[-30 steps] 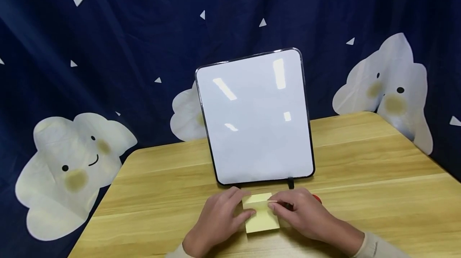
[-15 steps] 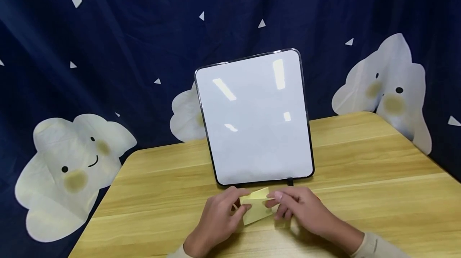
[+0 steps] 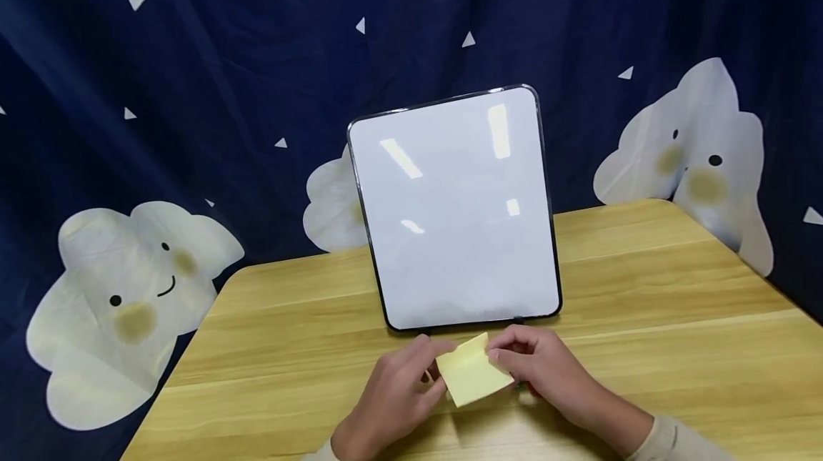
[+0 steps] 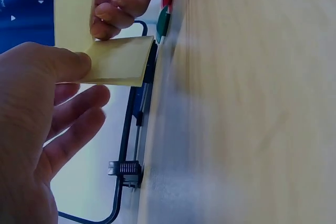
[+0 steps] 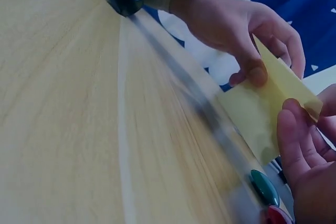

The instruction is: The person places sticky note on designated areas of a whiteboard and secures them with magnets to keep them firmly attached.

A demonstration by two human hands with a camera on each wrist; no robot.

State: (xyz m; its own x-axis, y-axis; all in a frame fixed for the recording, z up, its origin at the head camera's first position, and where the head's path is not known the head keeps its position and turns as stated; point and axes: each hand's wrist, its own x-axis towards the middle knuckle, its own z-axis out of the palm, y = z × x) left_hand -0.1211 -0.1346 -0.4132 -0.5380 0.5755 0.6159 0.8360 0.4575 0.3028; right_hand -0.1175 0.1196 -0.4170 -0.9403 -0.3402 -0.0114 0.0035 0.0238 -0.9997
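Note:
A pale yellow sticky note pad (image 3: 476, 379) is held up tilted between both hands, just in front of the whiteboard. My left hand (image 3: 395, 393) pinches its left side; in the left wrist view the thumb (image 4: 79, 65) lies on the inner face near the crease. There a yellow flap (image 4: 73, 22) stands up at an angle from the rest of the pad. On the opposite side, my right hand (image 3: 546, 368) pinches the pad's upper right edge with thumb and forefinger. Its other fingers are curled behind and partly hidden by the pad.
A black-framed whiteboard (image 3: 456, 211) leans upright on the wooden table (image 3: 289, 354). Beyond it hangs a dark blue curtain (image 3: 257, 39) with clouds. A green round piece (image 5: 264, 187) and a red one (image 5: 277, 214) sit close by the right hand.
The right fingers loosened and shifted along the pad's right edge, then pinched it again. The pad has turned and tilted, its face now showing more to the head camera. The left hand kept its grip.

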